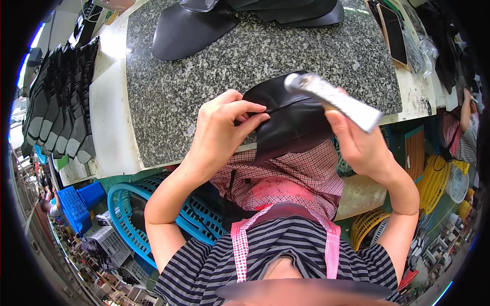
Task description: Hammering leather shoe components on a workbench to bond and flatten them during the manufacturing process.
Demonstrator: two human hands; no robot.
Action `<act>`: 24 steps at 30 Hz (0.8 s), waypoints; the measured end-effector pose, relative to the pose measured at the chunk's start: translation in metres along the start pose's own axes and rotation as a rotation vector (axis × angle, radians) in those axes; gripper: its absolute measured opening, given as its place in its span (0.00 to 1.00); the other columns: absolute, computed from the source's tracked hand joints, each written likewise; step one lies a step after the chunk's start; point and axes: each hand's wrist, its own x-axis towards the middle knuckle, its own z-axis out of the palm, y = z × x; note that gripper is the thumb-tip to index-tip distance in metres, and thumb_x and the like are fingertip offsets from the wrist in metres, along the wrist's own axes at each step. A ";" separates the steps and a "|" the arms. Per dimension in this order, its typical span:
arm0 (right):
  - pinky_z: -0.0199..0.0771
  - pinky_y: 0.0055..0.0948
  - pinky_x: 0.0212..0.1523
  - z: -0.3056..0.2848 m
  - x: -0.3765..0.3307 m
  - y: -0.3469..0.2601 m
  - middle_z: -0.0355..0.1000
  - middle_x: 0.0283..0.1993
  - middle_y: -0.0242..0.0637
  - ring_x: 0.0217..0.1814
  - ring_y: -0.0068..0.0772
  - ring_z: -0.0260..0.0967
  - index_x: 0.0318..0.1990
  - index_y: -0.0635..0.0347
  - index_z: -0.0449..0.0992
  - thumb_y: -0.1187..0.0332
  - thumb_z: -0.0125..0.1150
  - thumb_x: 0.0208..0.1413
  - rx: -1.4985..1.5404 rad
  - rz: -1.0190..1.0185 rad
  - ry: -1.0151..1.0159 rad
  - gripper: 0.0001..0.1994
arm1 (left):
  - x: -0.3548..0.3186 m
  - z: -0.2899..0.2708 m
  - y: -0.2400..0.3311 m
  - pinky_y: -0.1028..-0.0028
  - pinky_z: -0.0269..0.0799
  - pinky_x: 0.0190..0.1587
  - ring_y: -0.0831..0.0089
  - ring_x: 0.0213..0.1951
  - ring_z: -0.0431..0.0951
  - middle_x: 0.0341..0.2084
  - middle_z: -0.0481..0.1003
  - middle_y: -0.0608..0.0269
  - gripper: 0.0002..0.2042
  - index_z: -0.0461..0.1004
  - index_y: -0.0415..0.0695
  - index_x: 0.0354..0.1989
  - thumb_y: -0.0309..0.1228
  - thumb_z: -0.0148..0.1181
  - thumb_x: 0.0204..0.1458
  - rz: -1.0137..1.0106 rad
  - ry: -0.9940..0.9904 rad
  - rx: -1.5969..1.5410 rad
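Black leather piece (293,122) sat between both hands: left hand (222,130) pinched its edge, right hand (357,140) gripped a metal tool (334,99) against it.

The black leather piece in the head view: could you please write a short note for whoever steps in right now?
Left hand: fingers pinch the seam edge of the black leather piece, held up over the near edge of the granite slab.
Right hand: gripping a metal hammer-like tool, its head resting on the piece's top seam.
Nearby: more black cut pieces at the slab's far side; a stack of grey-tipped pieces on the left.
Done: cannot tell how much of the seam is worked.
Left: probably the seam in hand.
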 end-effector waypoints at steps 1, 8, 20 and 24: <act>0.73 0.45 0.34 -0.003 -0.001 -0.007 0.73 0.35 0.58 0.33 0.61 0.73 0.47 0.72 0.75 0.74 0.52 0.64 0.007 0.030 0.031 0.10 | -0.001 -0.001 0.000 0.79 0.74 0.30 0.78 0.26 0.79 0.30 0.74 0.63 0.10 0.84 0.40 0.37 0.24 0.74 0.45 -0.007 -0.009 0.007; 0.72 0.48 0.31 -0.008 0.011 -0.014 0.69 0.31 0.60 0.32 0.62 0.72 0.45 0.70 0.70 0.75 0.51 0.60 -0.079 0.142 -0.264 0.09 | 0.005 -0.002 -0.004 0.79 0.73 0.29 0.78 0.26 0.79 0.29 0.74 0.62 0.10 0.84 0.41 0.37 0.25 0.75 0.44 0.030 -0.032 0.000; 0.77 0.42 0.31 -0.001 0.004 0.000 0.72 0.37 0.55 0.33 0.57 0.76 0.47 0.70 0.73 0.81 0.52 0.56 -0.040 -0.037 0.043 0.12 | -0.005 0.011 -0.001 0.69 0.73 0.28 0.66 0.25 0.78 0.27 0.73 0.60 0.09 0.82 0.41 0.34 0.29 0.73 0.46 0.083 0.067 0.057; 0.75 0.43 0.31 -0.010 -0.008 0.002 0.72 0.30 0.56 0.31 0.58 0.75 0.46 0.69 0.72 0.83 0.53 0.50 -0.141 -0.056 -0.067 0.14 | -0.001 0.040 0.014 0.66 0.72 0.29 0.62 0.27 0.77 0.27 0.73 0.58 0.08 0.82 0.41 0.34 0.28 0.72 0.46 0.072 0.133 0.017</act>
